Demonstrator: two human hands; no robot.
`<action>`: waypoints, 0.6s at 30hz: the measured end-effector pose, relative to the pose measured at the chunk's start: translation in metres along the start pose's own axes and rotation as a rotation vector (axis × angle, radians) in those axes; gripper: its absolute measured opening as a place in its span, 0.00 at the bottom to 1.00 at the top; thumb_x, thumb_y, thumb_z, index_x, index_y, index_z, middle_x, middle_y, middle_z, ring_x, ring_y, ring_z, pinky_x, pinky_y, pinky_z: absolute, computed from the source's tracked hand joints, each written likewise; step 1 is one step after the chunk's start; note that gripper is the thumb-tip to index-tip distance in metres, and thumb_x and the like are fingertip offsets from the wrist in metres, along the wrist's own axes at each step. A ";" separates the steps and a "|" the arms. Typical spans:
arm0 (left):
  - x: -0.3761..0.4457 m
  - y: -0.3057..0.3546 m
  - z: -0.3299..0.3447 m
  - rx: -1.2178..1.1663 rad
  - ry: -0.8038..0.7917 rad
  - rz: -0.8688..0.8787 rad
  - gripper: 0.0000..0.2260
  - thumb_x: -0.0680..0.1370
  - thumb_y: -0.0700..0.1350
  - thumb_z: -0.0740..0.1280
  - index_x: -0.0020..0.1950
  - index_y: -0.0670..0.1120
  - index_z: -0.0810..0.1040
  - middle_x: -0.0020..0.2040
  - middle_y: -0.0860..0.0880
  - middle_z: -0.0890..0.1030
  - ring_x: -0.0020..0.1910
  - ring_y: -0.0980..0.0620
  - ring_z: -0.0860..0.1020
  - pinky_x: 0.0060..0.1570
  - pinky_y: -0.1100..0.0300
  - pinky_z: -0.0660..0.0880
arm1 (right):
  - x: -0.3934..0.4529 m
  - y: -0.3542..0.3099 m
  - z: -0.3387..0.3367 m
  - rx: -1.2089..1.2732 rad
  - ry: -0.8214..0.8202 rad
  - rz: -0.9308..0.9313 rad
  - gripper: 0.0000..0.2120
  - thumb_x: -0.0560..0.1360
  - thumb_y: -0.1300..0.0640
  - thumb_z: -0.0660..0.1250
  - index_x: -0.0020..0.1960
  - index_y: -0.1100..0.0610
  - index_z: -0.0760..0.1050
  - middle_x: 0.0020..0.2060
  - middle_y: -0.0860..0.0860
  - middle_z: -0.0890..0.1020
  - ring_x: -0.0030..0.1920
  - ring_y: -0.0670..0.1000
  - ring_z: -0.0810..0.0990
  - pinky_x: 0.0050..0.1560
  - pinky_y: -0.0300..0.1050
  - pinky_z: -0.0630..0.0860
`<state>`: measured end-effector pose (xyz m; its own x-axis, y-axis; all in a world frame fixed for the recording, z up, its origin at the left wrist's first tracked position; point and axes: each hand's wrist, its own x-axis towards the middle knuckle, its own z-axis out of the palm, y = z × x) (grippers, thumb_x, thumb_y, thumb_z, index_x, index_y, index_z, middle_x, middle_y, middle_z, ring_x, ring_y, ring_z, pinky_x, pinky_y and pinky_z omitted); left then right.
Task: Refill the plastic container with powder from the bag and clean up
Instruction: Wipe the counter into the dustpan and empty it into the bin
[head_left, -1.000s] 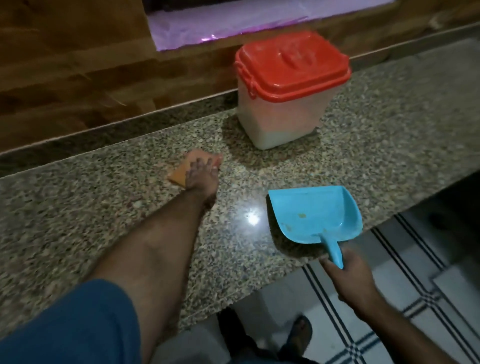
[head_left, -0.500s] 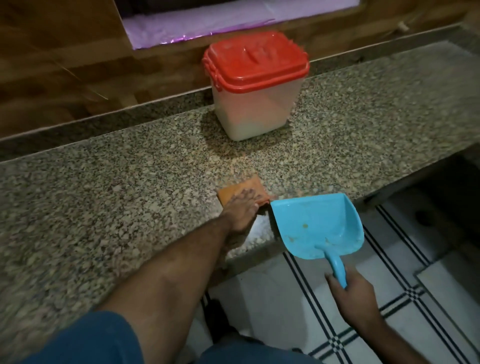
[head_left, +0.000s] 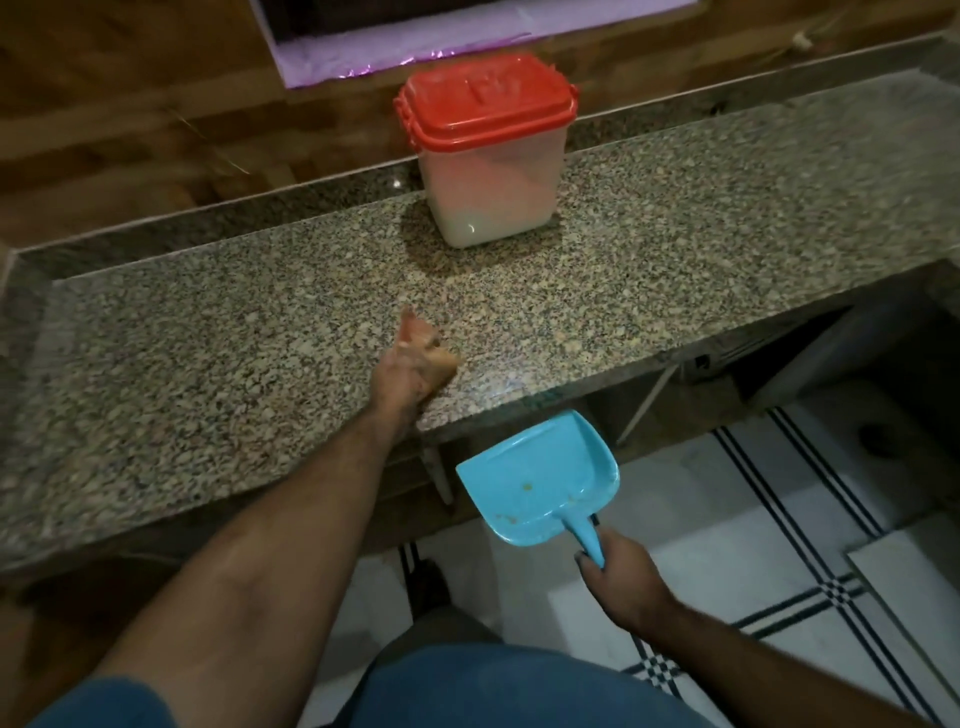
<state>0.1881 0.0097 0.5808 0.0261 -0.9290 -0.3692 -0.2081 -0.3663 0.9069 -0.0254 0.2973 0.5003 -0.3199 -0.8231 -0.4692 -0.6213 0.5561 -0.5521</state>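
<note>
The plastic container (head_left: 488, 192) with its red lid (head_left: 485, 104) closed stands at the back of the granite counter (head_left: 208, 353), white powder showing in its lower part. My left hand (head_left: 410, 366) rests near the counter's front edge, closed on a bunched orange cloth (head_left: 415, 332). Below and in front of the counter edge, my right hand (head_left: 626, 579) grips the handle of a blue dustpan (head_left: 540, 480). A few small crumbs lie in the pan. No bag is in view.
A wooden wall (head_left: 130, 130) with a purple-lined opening (head_left: 395, 57) runs behind the counter. White floor tiles with black lines (head_left: 779, 545) lie below on the right. An open space under the counter (head_left: 753, 374) is dark.
The dustpan has dropped from the counter edge to below it. My left hand has drawn the cloth along the counter front and bunched it up. The camera has pulled back.
</note>
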 end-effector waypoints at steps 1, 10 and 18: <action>-0.003 0.006 -0.020 -0.019 0.058 0.015 0.12 0.84 0.59 0.64 0.61 0.57 0.82 0.59 0.39 0.85 0.44 0.49 0.80 0.45 0.57 0.78 | 0.003 -0.002 0.000 -0.013 -0.022 -0.001 0.06 0.80 0.52 0.68 0.49 0.53 0.74 0.41 0.50 0.81 0.40 0.49 0.80 0.41 0.46 0.76; 0.014 -0.064 -0.170 0.690 0.307 0.327 0.23 0.90 0.50 0.53 0.86 0.62 0.62 0.79 0.55 0.71 0.68 0.48 0.77 0.67 0.52 0.73 | 0.032 -0.025 -0.009 0.002 0.000 0.008 0.04 0.80 0.56 0.69 0.51 0.55 0.74 0.40 0.50 0.79 0.37 0.44 0.77 0.32 0.35 0.68; 0.011 -0.101 -0.010 1.114 0.191 0.155 0.26 0.88 0.50 0.51 0.86 0.48 0.63 0.85 0.42 0.66 0.81 0.41 0.69 0.76 0.45 0.70 | 0.054 -0.036 -0.010 0.025 0.052 0.098 0.06 0.80 0.55 0.69 0.53 0.58 0.77 0.42 0.52 0.82 0.39 0.47 0.79 0.36 0.42 0.71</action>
<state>0.2190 0.0357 0.4873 0.0530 -0.9880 -0.1451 -0.9717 -0.0845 0.2205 -0.0277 0.2320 0.5020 -0.4155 -0.7689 -0.4859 -0.5670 0.6367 -0.5227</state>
